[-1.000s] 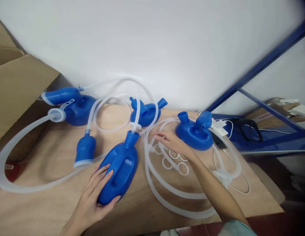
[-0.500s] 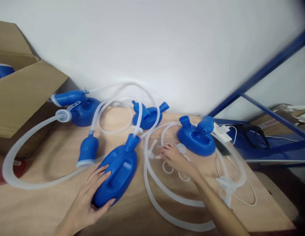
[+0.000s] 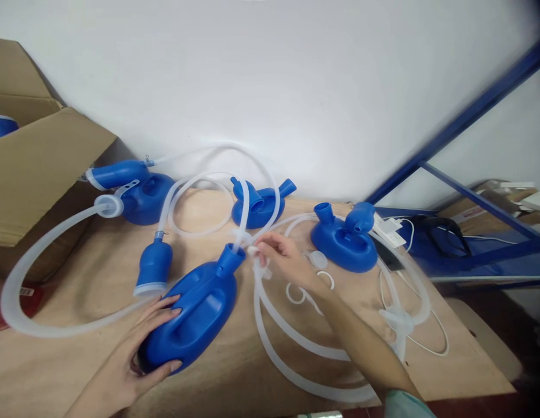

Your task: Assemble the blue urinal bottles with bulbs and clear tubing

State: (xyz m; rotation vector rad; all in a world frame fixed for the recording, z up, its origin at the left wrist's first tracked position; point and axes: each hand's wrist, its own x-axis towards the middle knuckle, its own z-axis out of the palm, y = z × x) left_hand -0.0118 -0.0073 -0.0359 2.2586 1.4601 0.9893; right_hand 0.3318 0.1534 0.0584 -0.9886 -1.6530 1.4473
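Observation:
My left hand [image 3: 137, 348] is wrapped round the base of a blue plastic urinal bottle [image 3: 195, 322], tilted with its neck pointing away and to the right. A clear tube [image 3: 242, 217] runs down into the mouth of that bottle. My right hand [image 3: 282, 255] is closed, its fingertips pinching a small white plastic part [image 3: 252, 251] just right of the bottle mouth. Most of that part is hidden. Below my right wrist lie white rings [image 3: 294, 293] and a translucent round cap [image 3: 317, 259].
More blue bottles stand along the wall: one at the left [image 3: 148, 200], one in the middle [image 3: 263, 210], one at the right [image 3: 345, 247]. A blue funnel-shaped head [image 3: 154, 267] stands on the wooden table [image 3: 43, 371]. Coiled tubing [image 3: 304, 339], a cardboard box [image 3: 47, 168] and a power strip [image 3: 389, 232] surround them.
My right hand has moved left and up from the small loose parts to beside the bottle mouth. The bottle has shifted slightly down and left with my left hand.

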